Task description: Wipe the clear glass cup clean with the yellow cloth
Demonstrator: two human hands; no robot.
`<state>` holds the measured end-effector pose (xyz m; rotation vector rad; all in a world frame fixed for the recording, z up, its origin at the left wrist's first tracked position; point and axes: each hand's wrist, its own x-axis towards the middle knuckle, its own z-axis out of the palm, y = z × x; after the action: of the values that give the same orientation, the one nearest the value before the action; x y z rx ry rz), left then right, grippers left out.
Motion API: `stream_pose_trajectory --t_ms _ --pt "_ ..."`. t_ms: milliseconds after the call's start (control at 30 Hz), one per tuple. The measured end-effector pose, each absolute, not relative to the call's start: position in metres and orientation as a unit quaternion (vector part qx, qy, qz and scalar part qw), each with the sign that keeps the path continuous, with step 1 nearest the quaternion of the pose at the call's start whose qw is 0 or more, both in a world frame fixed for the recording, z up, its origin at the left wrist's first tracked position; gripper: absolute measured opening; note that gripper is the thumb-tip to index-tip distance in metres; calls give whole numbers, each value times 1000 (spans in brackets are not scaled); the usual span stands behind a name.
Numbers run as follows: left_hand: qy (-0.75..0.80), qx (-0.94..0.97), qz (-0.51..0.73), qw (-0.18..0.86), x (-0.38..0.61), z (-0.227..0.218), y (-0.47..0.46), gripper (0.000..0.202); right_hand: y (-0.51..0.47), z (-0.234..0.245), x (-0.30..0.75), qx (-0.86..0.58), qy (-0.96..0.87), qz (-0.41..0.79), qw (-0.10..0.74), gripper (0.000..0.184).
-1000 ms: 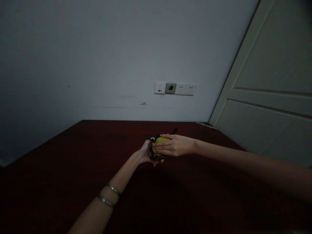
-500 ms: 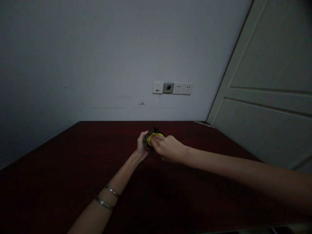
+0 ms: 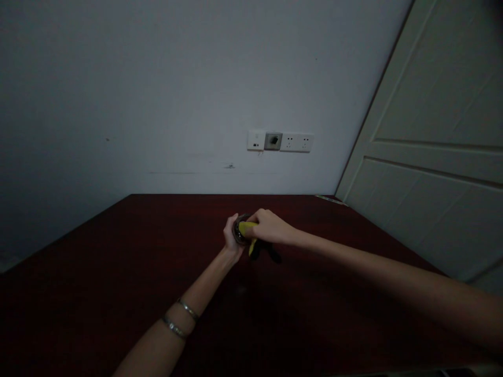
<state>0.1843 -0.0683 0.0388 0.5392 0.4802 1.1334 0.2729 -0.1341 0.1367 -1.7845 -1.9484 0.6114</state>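
- Left hand [image 3: 231,240]: your grip is closed around a small dark round object [image 3: 238,231], possibly a glass or jar; the light is too dim to tell which. Keep this hold firm and steady so the object does not turn under pressure.
- Right hand [image 3: 271,229]: your grip is pinched shut on a yellow cloth [image 3: 249,229], pressed against the round object from its 3 o'clock side. A dark part of the cloth hangs below your hand [image 3: 261,251].
- Location: the object and cloth sit together between both hands, just above the dark red surface [image 3: 118,272], about centre, toward 12 o'clock from you.
- Handling judgement: work the cloth with the fingertips, not the palm, and let the left hand rotate the object; keep the hanging end off the surface.
- Two bracelets [image 3: 181,317] ride on your left forearm, well clear of the work.
- Surroundings: wall sockets [image 3: 280,141] at 12 o'clock, door [image 3: 432,157] at 2 o'clock.
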Motion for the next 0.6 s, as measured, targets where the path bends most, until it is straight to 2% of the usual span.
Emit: stream_pose_trajectory --t_ms 200,333,400,467,533,600 --pt "203 255 530 783 183 39 -70 29 -133 124 282 -608 -621 380 316 17" --pt "231 306 397 834 179 35 -63 37 -136 132 299 -581 -592 445 338 24" --pt "240 328 317 857 175 33 -56 44 -137 141 311 -575 -601 443 335 33" --pt "232 359 203 881 170 31 -49 53 -139 149 322 -582 -644 382 317 44" --pt "216 384 82 894 166 29 -42 59 -143 153 331 -561 -724 241 321 46" --pt "207 397 14 894 163 26 -38 63 -148 151 335 -479 -825 79 290 50"
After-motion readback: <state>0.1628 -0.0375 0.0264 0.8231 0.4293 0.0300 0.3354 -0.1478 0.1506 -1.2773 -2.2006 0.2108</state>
